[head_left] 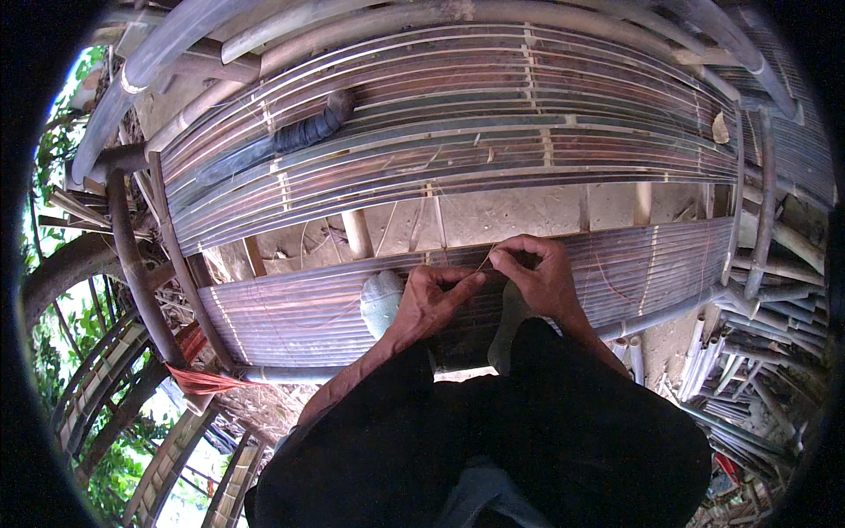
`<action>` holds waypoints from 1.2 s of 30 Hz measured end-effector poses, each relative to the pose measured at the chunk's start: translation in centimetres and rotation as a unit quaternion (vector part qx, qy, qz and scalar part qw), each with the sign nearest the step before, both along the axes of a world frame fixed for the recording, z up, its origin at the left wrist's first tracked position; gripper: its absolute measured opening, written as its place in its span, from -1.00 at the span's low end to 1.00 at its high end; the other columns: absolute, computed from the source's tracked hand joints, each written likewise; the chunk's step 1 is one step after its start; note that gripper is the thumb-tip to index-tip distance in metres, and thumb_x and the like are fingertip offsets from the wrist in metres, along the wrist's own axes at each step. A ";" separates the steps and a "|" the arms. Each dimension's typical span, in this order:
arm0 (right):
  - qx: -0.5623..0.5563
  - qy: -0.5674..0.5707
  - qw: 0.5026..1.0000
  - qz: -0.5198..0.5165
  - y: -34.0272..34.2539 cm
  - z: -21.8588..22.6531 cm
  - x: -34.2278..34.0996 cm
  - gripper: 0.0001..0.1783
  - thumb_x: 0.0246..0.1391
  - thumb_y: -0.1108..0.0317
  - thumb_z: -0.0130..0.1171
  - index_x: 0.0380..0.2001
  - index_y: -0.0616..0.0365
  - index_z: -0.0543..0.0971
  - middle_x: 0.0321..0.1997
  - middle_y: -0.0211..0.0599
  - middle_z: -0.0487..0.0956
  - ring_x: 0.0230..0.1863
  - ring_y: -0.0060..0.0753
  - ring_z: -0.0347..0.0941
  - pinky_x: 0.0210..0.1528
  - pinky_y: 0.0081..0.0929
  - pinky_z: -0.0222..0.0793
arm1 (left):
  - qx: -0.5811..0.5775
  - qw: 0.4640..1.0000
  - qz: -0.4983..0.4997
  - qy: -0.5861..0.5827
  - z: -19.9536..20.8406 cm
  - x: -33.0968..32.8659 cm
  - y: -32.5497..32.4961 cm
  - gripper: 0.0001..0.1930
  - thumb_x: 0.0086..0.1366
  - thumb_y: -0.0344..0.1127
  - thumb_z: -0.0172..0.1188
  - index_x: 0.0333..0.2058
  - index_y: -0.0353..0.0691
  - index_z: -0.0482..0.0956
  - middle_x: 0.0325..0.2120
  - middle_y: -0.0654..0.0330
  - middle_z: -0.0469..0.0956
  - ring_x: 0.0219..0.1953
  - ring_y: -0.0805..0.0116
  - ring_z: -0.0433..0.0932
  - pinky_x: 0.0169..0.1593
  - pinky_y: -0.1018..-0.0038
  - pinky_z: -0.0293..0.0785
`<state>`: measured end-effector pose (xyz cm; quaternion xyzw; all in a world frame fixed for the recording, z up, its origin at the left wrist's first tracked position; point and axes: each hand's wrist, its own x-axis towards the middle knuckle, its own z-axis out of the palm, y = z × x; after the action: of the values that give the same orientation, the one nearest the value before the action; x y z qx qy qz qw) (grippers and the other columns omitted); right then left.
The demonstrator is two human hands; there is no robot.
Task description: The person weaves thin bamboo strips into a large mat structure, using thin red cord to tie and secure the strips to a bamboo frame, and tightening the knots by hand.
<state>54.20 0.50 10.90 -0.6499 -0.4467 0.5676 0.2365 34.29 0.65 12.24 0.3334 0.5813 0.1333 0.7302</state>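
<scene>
Open-air bamboo setting, bare brown ground (546, 207) visible through the structure, green foliage (110, 453) along the left side. Main item: a slatted bamboo platform in two panels. Far panel (616, 136) is the wider one, dark and light slats running left-right, pale cross-lashings at intervals. Near panel (290, 321) is narrower, finer slats, same direction. Open strip between the two, short bamboo supports (356, 233) crossing it. Thick round poles frame the ends.

Person's dark clothing (378, 440) fills bottom centre. Pile of cut bamboo (757, 361) at right, pieces at mixed angles.

On the far panel, left of centre: long tool (304, 134), curved handle wrapped in black, lying flat on the slats, well apart from the hands. Red cloth (207, 380) at the platform's near-left corner.

Left hand (427, 299) and right hand (537, 273) are close together over the near panel, by its far edge. Grey-green rounded object (377, 304) just beside the left wrist; can't tell what it is.

Dry leaf (720, 129) on the far panel, right end.

Smallest: thin strand (485, 259), brownish, between the hands. Right thumb and forefinger pinch its upper end; left thumb and fingertips close on the lower end. Attachment point: can't tell.
</scene>
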 end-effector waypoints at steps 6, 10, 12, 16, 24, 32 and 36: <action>-0.012 0.026 1.000 0.007 0.0 -0.2 0.0 -0.74 0.07 0.24 0.36 -0.30 0.24 0.70 -0.29 -0.22 0.72 -0.20 -0.41 0.64 -0.03 -0.42 0.48 | 0.048 0.998 -0.041 -0.003 -0.5 -0.3 0.1 -0.73 0.33 -0.25 0.26 -0.29 -0.43 0.70 -0.49 0.15 0.61 -0.44 0.45 0.51 -0.37 0.47 0.39; -0.016 0.022 1.000 0.005 0.0 -0.1 0.0 -0.74 0.07 0.24 0.35 -0.30 0.24 0.70 -0.29 -0.22 0.72 -0.19 -0.42 0.64 -0.03 -0.42 0.48 | 0.029 0.999 -0.015 -0.009 -0.7 -0.1 -0.2 -0.72 0.33 -0.26 0.26 -0.30 -0.44 0.69 -0.49 0.16 0.61 -0.45 0.44 0.51 -0.36 0.46 0.40; -0.008 -0.005 1.000 -0.001 0.0 0.1 0.0 -0.74 0.07 0.23 0.36 -0.31 0.23 0.71 -0.29 -0.23 0.72 -0.20 -0.43 0.63 -0.04 -0.43 0.48 | 0.028 0.999 -0.009 -0.016 -0.7 0.0 -0.3 -0.72 0.33 -0.26 0.25 -0.28 -0.44 0.69 -0.49 0.17 0.62 -0.46 0.46 0.51 -0.38 0.47 0.40; -0.020 0.006 1.000 -0.016 0.2 0.2 0.3 -0.73 0.07 0.22 0.36 -0.29 0.23 0.71 -0.30 -0.24 0.72 -0.21 -0.44 0.62 -0.04 -0.44 0.47 | -0.013 0.999 0.017 -0.038 -0.4 0.3 -0.2 -0.73 0.34 -0.25 0.25 -0.26 -0.42 0.69 -0.50 0.20 0.62 -0.47 0.49 0.50 -0.40 0.49 0.39; -0.063 0.105 0.992 -0.027 0.2 0.2 -0.4 -0.48 0.02 0.16 0.43 0.02 0.15 0.59 -0.14 -0.27 0.69 -0.10 -0.40 0.60 0.05 -0.37 0.47 | -0.031 0.999 0.017 -0.017 -1.7 -0.2 -0.8 -0.77 0.33 -0.25 0.27 -0.32 -0.35 0.71 -0.49 0.24 0.65 -0.47 0.55 0.52 -0.40 0.55 0.41; -0.205 0.124 0.941 0.239 -3.3 0.3 1.6 -0.61 0.13 0.22 0.34 -0.02 0.14 0.61 -0.24 -0.25 0.65 -0.20 -0.43 0.56 -0.06 -0.37 0.47 | -0.062 0.949 0.245 -0.186 -4.0 -2.1 1.5 -0.68 0.34 -0.05 0.23 -0.21 -0.22 0.61 -0.62 0.23 0.52 -0.55 0.39 0.49 -0.48 0.52 0.32; -0.145 0.055 0.977 0.146 -6.2 -0.5 7.2 -0.74 0.17 0.18 0.31 -0.23 0.15 0.67 -0.41 -0.33 0.62 -0.31 -0.53 0.51 -0.21 -0.42 0.44 | -0.010 0.943 0.281 -0.179 -3.9 -3.6 3.4 -0.67 0.39 -0.03 0.16 -0.17 -0.20 0.56 -0.62 0.27 0.46 -0.58 0.43 0.40 -0.48 0.51 0.25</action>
<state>61.43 -5.74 10.36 -0.5729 -0.4364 0.6894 0.0785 30.74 4.04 8.37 0.1199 0.5127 0.3840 0.7585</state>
